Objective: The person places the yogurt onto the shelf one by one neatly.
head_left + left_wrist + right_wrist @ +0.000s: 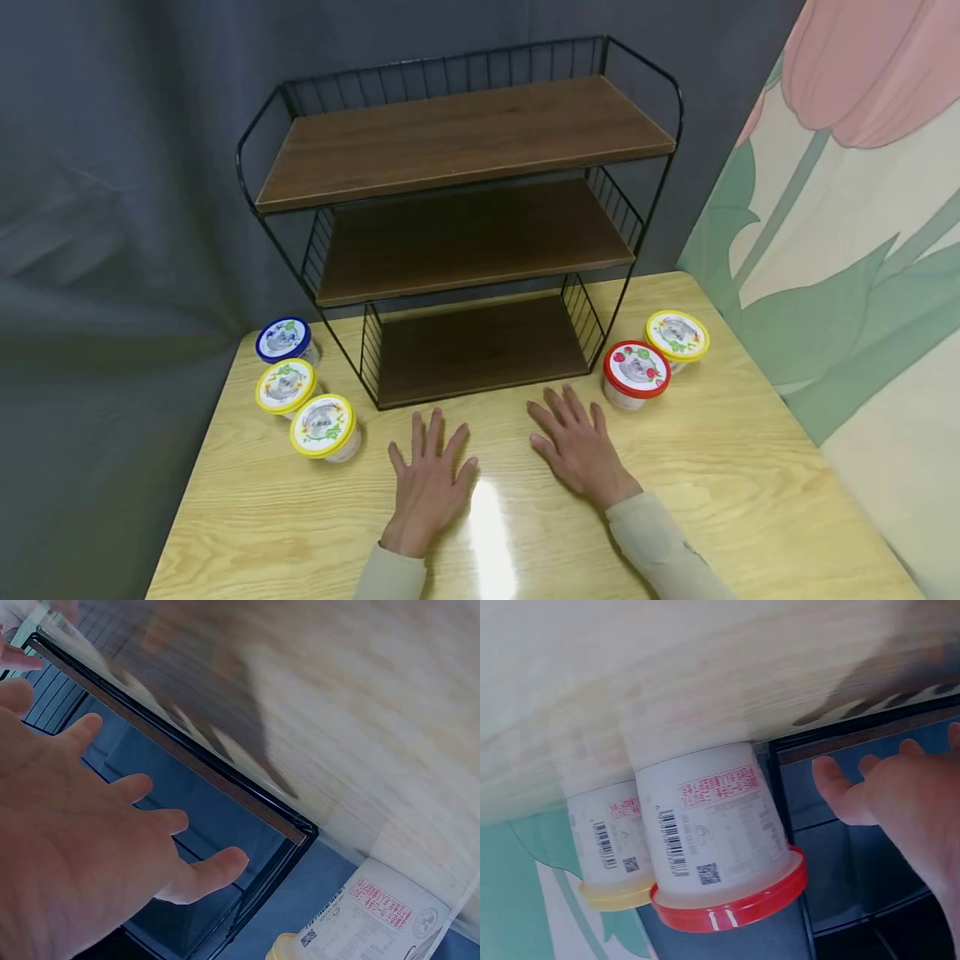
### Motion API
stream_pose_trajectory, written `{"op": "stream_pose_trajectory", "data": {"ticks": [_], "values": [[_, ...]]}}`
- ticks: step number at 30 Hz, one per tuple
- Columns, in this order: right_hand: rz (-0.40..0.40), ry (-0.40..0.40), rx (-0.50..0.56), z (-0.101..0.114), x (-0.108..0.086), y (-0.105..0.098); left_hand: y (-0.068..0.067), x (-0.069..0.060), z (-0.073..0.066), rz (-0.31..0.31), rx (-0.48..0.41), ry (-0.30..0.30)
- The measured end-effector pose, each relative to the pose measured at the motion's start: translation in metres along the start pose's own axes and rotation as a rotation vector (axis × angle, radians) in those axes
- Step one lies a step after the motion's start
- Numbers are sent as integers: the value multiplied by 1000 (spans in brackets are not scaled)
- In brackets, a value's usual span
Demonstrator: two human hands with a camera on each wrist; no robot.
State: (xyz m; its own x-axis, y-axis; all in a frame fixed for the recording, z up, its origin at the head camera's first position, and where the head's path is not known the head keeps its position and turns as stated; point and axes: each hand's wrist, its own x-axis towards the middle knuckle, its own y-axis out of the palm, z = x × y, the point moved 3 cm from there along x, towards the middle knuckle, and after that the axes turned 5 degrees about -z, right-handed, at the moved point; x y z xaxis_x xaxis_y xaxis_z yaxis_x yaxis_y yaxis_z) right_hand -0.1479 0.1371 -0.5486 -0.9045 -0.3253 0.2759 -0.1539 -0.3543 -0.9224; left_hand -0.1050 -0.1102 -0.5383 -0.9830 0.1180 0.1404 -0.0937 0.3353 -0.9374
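Fingers spread and holding nothing, the left hand (429, 487) is over the table in front of the shelf rack (480, 346). The right hand (581, 450), also spread and holding nothing, is near the rack's front right corner. Just beyond it stands a tub with a red lid (637, 369), with a yellow-lidded tub (677, 333) behind. Left of the rack are two yellow-lidded tubs (324, 427) and a blue-lidded tub (284, 340). In the left wrist view, a white tub (371, 911) appears beyond the left hand (97, 840). The right wrist view shows the red-lidded tub (712, 825) beside the right hand (907, 795).
The rack has three brown boards, the top one (465, 142) highest, in a black wire frame. Dark cloth (112, 208) hangs behind and at the left. A tulip-patterned cloth (855, 250) is at the right of the wooden table (750, 483).
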Motion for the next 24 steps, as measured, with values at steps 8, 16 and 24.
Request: {"op": "stream_pose_trajectory", "data": {"ticks": [8, 16, 24], "values": [[-69, 117, -50, -11, 7, -8, 0, -1, 0, -8, -3, 5], [-79, 242, -96, -17, 10, -14, -3, 2, 1, 1, 47, 31], [-156, 294, -103, -33, 8, -20, -2, -5, 0, -2, 15, 39]]}}
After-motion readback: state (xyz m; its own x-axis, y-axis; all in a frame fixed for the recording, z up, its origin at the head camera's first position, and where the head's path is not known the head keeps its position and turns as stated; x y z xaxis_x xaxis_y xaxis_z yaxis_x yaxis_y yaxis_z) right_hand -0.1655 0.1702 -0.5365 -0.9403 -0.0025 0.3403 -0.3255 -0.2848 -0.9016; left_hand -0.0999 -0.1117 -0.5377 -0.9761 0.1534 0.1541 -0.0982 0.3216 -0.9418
